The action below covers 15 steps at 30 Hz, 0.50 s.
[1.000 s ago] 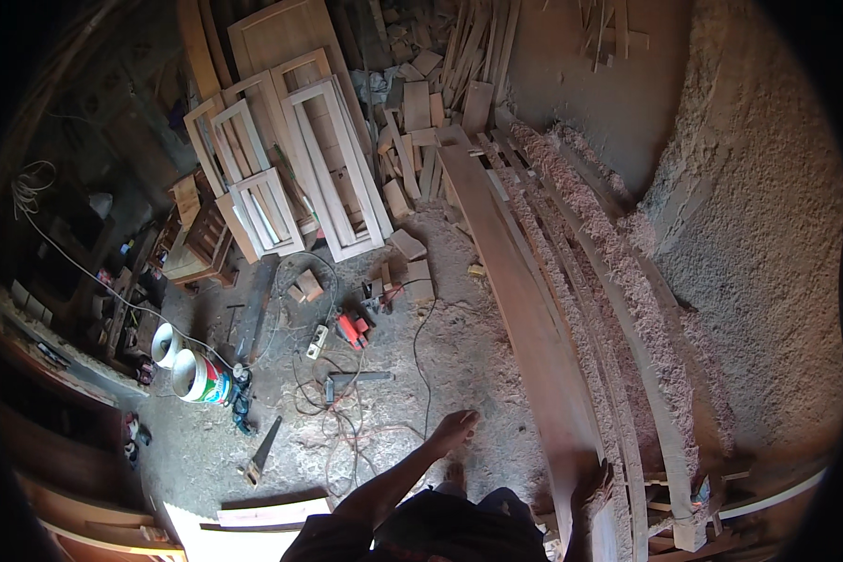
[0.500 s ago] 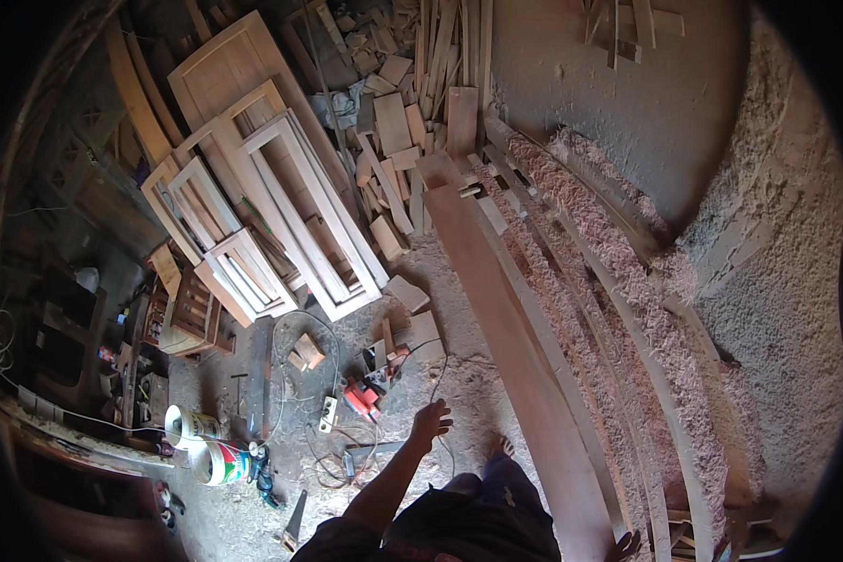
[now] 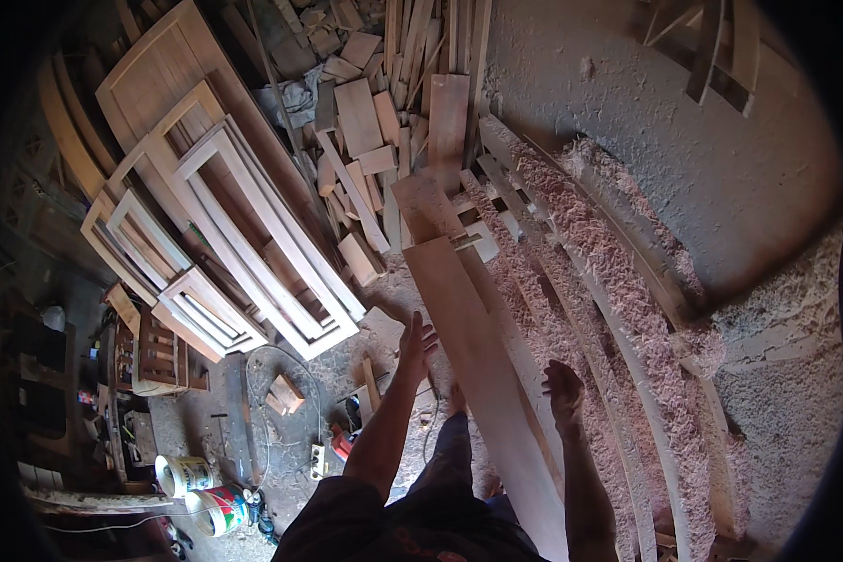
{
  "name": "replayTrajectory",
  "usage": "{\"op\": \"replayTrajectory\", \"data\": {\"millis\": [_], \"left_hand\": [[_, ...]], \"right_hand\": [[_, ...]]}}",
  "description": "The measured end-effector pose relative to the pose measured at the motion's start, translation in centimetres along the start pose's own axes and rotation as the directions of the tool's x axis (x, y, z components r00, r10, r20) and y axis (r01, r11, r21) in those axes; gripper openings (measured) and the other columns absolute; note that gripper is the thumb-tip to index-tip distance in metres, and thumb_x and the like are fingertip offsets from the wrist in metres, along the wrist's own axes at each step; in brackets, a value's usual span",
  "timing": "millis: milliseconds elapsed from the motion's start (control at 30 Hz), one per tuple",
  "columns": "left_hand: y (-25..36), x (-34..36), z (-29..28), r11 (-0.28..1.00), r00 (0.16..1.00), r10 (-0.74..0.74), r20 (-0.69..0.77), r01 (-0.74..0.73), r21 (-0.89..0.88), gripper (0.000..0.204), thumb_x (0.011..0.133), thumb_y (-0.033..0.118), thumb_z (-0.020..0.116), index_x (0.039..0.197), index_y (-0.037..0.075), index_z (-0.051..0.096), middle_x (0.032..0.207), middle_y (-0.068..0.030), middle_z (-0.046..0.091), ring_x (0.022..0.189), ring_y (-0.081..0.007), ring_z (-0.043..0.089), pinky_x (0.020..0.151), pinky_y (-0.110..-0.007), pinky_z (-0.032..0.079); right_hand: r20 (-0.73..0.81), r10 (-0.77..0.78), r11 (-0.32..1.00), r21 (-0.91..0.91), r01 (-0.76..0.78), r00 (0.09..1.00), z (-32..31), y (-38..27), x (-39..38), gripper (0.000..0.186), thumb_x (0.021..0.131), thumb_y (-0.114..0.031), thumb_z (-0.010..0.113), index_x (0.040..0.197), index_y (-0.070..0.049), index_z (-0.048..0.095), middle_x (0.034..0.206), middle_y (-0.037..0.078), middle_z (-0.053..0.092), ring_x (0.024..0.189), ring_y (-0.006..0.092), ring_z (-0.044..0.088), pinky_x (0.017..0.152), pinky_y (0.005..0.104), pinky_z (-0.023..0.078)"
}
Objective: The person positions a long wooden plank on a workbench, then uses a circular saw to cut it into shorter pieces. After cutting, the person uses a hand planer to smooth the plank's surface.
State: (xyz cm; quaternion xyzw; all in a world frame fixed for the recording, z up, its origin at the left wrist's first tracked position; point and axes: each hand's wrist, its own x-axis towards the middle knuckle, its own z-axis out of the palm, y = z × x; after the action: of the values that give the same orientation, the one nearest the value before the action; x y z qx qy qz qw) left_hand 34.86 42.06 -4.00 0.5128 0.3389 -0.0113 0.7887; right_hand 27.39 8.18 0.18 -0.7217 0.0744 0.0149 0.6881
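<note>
A long, flat reddish-brown board [image 3: 473,347] runs lengthwise in front of me, its near end passing beside my body. By its left edge is my left hand [image 3: 416,343], fingers stretched out and holding nothing. My right hand [image 3: 562,389] is raised on the other side of the board, over the shaving-covered timbers. Its fingers are apart and loosely bent, with nothing in them. A second, shorter-looking piece of board [image 3: 425,204] shows past the far end of the long one.
Long timbers [image 3: 642,351] heaped with pinkish shavings [image 3: 571,215] lie along the right. Wooden frames [image 3: 253,234] and panels lean at the left. Offcuts [image 3: 356,117] pile up at the back. Near my left arm are a red power tool [image 3: 343,442], a socket strip [image 3: 318,461] and buckets [image 3: 217,510].
I have moved forward along the board. My left hand has risen towards its left edge, and my right hand has come up from the lower edge on the board's right side.
</note>
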Motion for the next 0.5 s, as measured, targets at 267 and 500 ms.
{"op": "replayTrajectory", "data": {"millis": [267, 500], "left_hand": [[6.1, 12.0, 3.4, 0.996, 0.978, 0.002, 0.208, 0.017, -0.09, 0.073, 0.098, 0.062, 0.061, 0.15, 0.014, 0.042, 0.135, -0.0086, 0.06, 0.12, -0.0245, 0.062, 0.101, -0.046, 0.052], [6.0, 12.2, 4.8, 0.992, 0.998, 0.0, 0.056, 0.007, -0.127, 0.056, 0.104, 0.048, 0.06, 0.143, 0.007, 0.052, 0.125, -0.0058, 0.062, 0.11, -0.0155, 0.061, 0.092, -0.035, 0.053]], "right_hand": [[0.045, 0.337, 0.931, 0.136, -0.34, 0.941, 16.0, 0.0, 25.1, 0.037, 0.1, -0.021, 0.062, 0.133, -0.003, 0.064, 0.1, 0.006, 0.07, 0.079, 0.0136, 0.068, 0.064, 0.0288, 0.056], [0.133, 0.379, 0.904, 0.158, -0.397, 0.916, 20.9, 2.7, 33.8, 0.032, 0.101, -0.019, 0.064, 0.129, -0.005, 0.065, 0.099, 0.004, 0.071, 0.076, 0.0119, 0.068, 0.064, 0.0258, 0.054]]}}
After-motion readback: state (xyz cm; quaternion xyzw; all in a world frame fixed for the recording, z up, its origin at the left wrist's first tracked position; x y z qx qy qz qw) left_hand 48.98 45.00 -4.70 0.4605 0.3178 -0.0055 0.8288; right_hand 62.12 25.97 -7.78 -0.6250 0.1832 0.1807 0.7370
